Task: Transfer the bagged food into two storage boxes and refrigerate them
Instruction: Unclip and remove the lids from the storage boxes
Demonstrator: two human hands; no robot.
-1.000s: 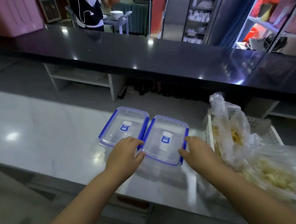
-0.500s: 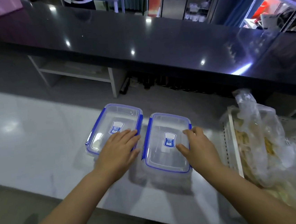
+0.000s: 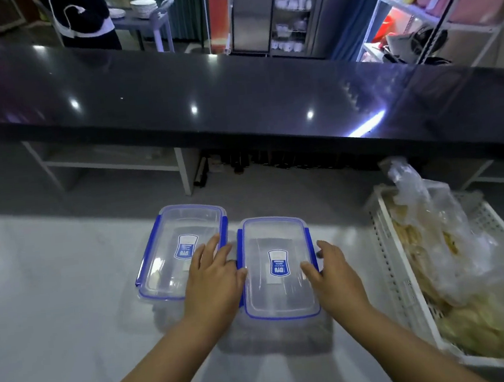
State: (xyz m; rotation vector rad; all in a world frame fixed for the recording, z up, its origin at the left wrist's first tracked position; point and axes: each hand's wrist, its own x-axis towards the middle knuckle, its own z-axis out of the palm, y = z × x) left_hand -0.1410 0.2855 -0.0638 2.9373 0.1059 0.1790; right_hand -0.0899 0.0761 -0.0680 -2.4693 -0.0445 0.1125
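Note:
Two clear storage boxes with blue-clipped lids stand side by side on the steel counter, both lidded. My left hand (image 3: 213, 277) lies with spread fingers on the near right part of the left box (image 3: 176, 247), its thumb against the left clip of the right box (image 3: 278, 265). My right hand (image 3: 329, 271) holds the right box's right edge, thumb on the lid and fingers by the blue clip. Clear plastic bags of pale yellow food (image 3: 427, 235) lie in a white slatted tray (image 3: 397, 272) to the right.
The steel counter (image 3: 55, 302) stretches away to the left. A raised black glossy ledge (image 3: 204, 96) runs across behind it. Beyond stand a person at a cart with plates (image 3: 143, 7), a glass-door cabinet (image 3: 282, 12) and wire shelves at far right.
Both hands have slid forward over the boxes: the left from the gap's near edge onto the left lid, the right up along the right box's side. The view has tilted.

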